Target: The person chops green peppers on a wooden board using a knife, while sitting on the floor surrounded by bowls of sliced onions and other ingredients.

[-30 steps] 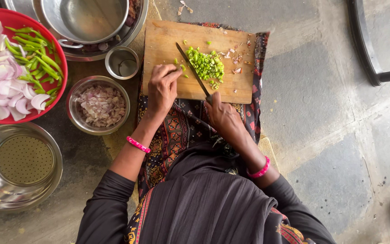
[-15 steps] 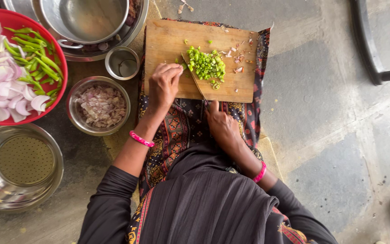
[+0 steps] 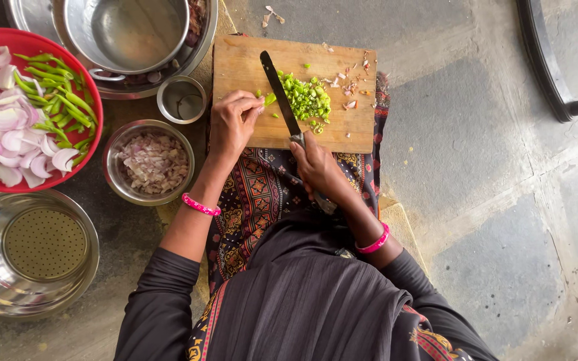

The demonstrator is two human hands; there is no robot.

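Green chopped chillies (image 3: 308,100) heaped beside knife (image 3: 281,90) in right hand (image 3: 317,167); left hand (image 3: 234,122) pinching one.

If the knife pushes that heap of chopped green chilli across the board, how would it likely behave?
The chopped green chilli is a loose heap of small pieces, so it would probably spread rather than slide as one. Strays already lie apart on the cutting board, near the left hand. The bits look light and moist, so some may cling to the knife held by the right hand.
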